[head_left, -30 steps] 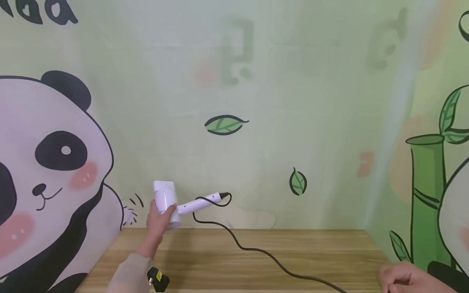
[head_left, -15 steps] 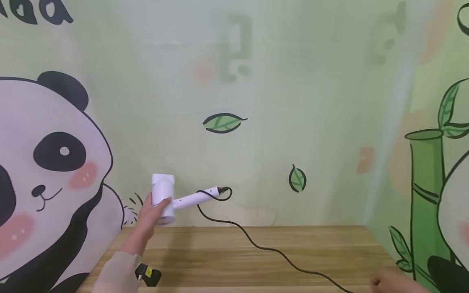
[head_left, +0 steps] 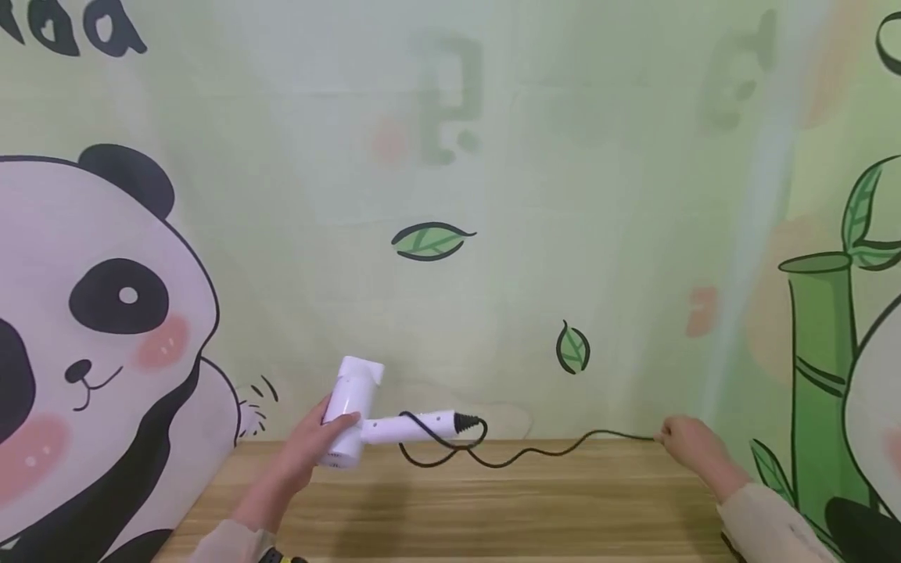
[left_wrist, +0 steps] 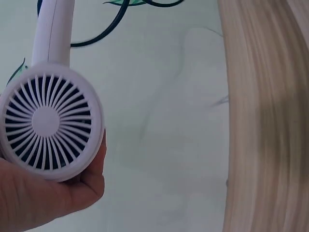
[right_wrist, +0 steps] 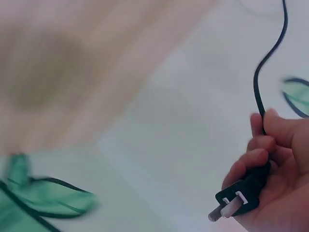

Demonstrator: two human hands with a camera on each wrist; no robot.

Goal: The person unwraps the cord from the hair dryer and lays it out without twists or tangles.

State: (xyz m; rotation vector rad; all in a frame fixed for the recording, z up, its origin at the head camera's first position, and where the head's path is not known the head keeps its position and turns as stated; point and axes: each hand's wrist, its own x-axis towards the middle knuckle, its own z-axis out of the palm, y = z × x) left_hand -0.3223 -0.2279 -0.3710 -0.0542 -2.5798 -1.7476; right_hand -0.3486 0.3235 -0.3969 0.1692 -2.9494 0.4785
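My left hand grips the barrel of a white hair dryer, held over the wooden table with its nozzle tilted up and its handle pointing right. In the left wrist view the round slotted rear grille of the hair dryer faces the camera, fingers wrapped behind it. A black power cord loops once round the handle, then runs right to my right hand. In the right wrist view curled fingers hold the cord's end, with the black two-pin plug sticking out below the palm.
The wood-grain table spans the lower view. Behind it hangs a pale green backdrop printed with leaves, a panda at left and bamboo at right. A black wrist device shows by the left sleeve.
My left hand has brought the hair dryer to the right and lower. My right hand has risen from the bottom right and moved inward, lifting the cord off its earlier path toward the front.
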